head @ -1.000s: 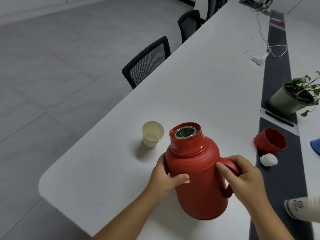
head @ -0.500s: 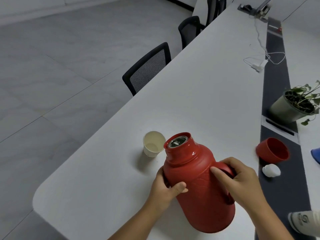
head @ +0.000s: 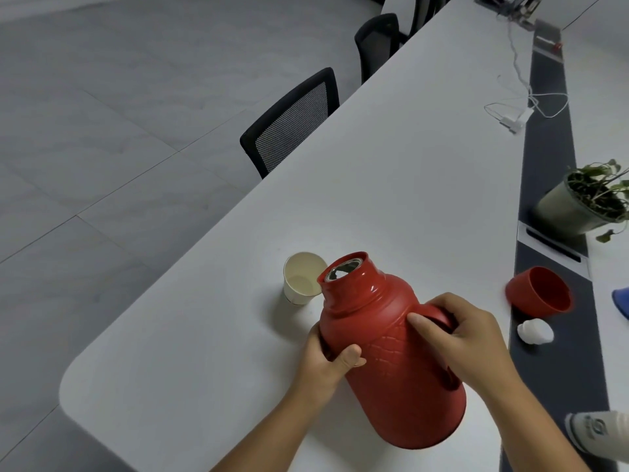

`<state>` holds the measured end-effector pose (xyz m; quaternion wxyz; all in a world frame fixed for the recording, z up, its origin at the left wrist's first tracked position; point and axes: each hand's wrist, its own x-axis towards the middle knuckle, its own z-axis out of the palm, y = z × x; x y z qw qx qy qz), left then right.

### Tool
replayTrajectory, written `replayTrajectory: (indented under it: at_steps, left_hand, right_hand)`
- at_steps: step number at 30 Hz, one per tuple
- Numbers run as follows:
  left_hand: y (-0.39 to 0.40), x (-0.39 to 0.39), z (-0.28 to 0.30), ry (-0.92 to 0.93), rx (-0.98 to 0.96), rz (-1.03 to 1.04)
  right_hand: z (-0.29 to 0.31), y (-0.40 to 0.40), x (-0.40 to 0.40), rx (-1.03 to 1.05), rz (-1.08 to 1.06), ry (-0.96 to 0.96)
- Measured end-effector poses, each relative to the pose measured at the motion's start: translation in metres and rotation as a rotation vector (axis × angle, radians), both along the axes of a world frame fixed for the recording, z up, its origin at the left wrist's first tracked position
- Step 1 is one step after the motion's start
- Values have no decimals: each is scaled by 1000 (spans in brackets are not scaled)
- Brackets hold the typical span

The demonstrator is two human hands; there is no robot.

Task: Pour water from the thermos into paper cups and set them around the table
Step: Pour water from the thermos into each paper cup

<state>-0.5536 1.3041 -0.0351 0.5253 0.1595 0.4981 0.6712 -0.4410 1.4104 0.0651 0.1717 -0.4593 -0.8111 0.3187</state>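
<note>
Table: a long white tabletop with a rounded near corner [head: 211, 362], split lengthwise by a dark grey centre strip [head: 551, 158].
Chairs: black mesh-backed office chairs [head: 292, 120] stand tucked along the table's left edge.
Thermos: a large red plastic thermos flask with an open silver-lined mouth [head: 391, 356] is tilted toward the left, its mouth over the rim of the cup.
Left hand: the left hand [head: 326, 362] grasps the flask's body low on its left side, thumb pressed across the front.
Right hand: the right hand [head: 469, 338] is curled round the flask's red handle, thumb lying on the shoulder.
Plant: a leafy green plant in a pale round pot [head: 578, 209] stands at the far right, on the edge of the dark strip.
Lid: a red plastic cup-shaped lid [head: 539, 291] lies on its side on the strip, right of the flask.
Cup: a small cream paper cup [head: 301, 279] stands upright on the table, just left of the flask's mouth; whether water is flowing cannot be told.
Stopper: a small white rounded stopper [head: 534, 332] lies on the strip, just below the lid.
Cable: a thin white cable with a plug [head: 520, 110] lies far up the table.
</note>
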Motion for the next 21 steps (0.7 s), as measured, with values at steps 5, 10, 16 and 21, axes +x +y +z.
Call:
replayTrajectory:
  at_steps: [5, 10, 16, 21]
  left_hand:
    - [-1, 1, -2, -12, -4, 11]
    - [-3, 2, -3, -12, -23, 13]
    - [-3, 3, -3, -22, -33, 12]
    - [-2, 4, -4, -32, -35, 11]
  right_hand:
    - [1, 1, -3, 4, 18, -34]
    - [1, 1, -6, 19, 26, -66]
    - [0, 1, -5, 21, 23, -77]
    - [0, 2, -4, 14, 19, -70]
